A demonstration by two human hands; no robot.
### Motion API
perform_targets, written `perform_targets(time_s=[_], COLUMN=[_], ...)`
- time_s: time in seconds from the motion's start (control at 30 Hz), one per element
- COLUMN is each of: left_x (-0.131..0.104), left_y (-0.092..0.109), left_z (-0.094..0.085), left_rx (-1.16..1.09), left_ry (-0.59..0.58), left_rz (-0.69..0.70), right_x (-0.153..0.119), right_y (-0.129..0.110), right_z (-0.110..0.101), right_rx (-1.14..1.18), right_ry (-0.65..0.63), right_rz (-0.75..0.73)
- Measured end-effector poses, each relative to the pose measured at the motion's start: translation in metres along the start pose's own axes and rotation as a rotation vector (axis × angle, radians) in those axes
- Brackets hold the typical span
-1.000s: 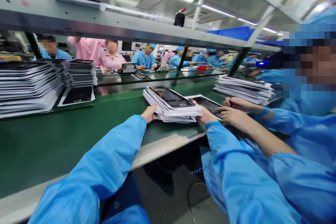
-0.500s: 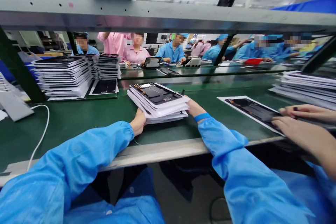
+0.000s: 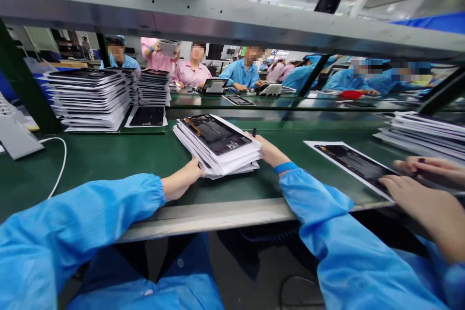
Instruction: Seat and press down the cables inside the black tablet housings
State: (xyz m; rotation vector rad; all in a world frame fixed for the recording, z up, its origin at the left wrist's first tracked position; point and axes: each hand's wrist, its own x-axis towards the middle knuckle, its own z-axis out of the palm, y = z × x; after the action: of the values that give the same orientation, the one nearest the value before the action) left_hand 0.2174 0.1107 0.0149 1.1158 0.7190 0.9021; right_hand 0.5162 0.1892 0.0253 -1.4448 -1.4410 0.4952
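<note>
A stack of white sheets (image 3: 232, 165) with a flat black device panel (image 3: 217, 134) on top is between my two hands at the middle of the green bench. My left hand (image 3: 187, 178) grips the stack's near left corner, its fingers partly hidden by the sheets. On the other side, my right hand (image 3: 269, 150) holds the right edge, with a blue band at the wrist. A short black stick-like thing (image 3: 254, 132) pokes up by its fingers; its kind cannot be made out.
Tall stacks of panels and sheets (image 3: 89, 101) stand at the back left, beside a single panel (image 3: 147, 116). At right, a co-worker's hands (image 3: 417, 184) are over another panel (image 3: 352, 162). A metal shelf (image 3: 203, 14) crosses overhead. A white cable (image 3: 62, 169) lies at left.
My left forearm has swung lower and left, while the left hand stays at the stack's corner. The stack's top now tilts more toward me. The view has shifted slightly.
</note>
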Motion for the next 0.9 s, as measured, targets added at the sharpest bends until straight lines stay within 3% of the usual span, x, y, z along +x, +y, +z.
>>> perform_targets(time_s=[0.17, 0.33, 0.5, 0.63, 0.7, 0.8, 0.9], left_x=[-0.061, -0.108, -0.141, -0.154, -0.156, -0.151, -0.131], left_y=[0.038, 0.065, 0.056, 0.044, 0.045, 0.053, 0.06], left_z=[-0.029, -0.04, -0.068, -0.102, -0.109, -0.106, -0.096], left_rx=[0.194, 0.486, 0.532, 0.499, 0.497, 0.509, 0.483], left_ry=[0.102, 0.054, 0.091, 0.134, 0.137, 0.107, 0.041], left_rz=[-0.015, 0.035, 0.043, 0.039, 0.027, 0.016, 0.015], right_x=[-0.034, -0.067, -0.071, -0.069, -0.067, -0.061, -0.051], right_y=[-0.035, -0.082, -0.097, -0.1, -0.101, -0.104, -0.111], right_z=[-0.029, -0.006, 0.009, 0.0, 0.0, 0.006, 0.014], right_rx=[-0.174, -0.363, -0.529, -0.614, -0.642, -0.655, -0.624], right_ry=[0.056, -0.307, -0.509, -0.589, -0.611, -0.63, -0.613], right_rz=[-0.261, -0.588, -0.699, -0.719, -0.732, -0.757, -0.786])
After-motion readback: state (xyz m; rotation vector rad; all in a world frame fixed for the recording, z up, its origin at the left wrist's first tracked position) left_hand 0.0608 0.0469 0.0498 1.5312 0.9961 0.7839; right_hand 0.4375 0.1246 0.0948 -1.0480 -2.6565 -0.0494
